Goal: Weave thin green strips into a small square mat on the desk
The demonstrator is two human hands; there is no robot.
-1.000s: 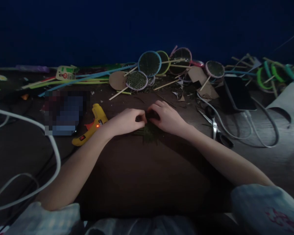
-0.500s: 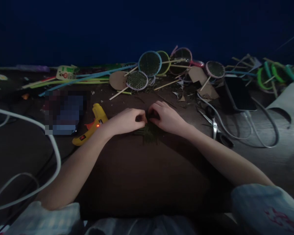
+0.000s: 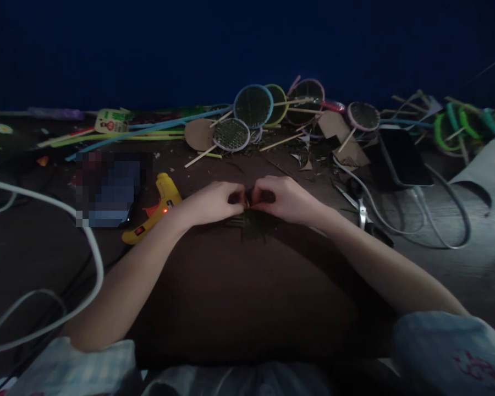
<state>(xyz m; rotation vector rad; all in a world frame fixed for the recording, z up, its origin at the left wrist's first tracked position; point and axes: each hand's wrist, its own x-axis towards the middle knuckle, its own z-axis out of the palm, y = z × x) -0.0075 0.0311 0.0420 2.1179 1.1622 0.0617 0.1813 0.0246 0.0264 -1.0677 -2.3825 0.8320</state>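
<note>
My left hand (image 3: 220,202) and my right hand (image 3: 284,199) meet over the middle of the table, fingertips pinched close together. What sits between them is dark and too small to make out. Just below the fingertips lies a dim patch of green, grass-like strands (image 3: 254,226). Beside my left forearm rests a yellow hot glue gun (image 3: 165,209) with a red light glowing. A pair of scissors (image 3: 361,212) with black handles lies to the right of my right hand.
Round mesh paddles with coloured rims (image 3: 253,107) and wooden sticks line the back, among cardboard pieces (image 3: 200,135) and scraps. A phone (image 3: 404,157) with a white cable lies right; a blurred-out screen (image 3: 117,187) lies left. A thick white cable (image 3: 94,247) loops at far left.
My right hand has shifted slightly right and turned, its fingers drawing closer to the left fingertips. The left hand has barely moved.
</note>
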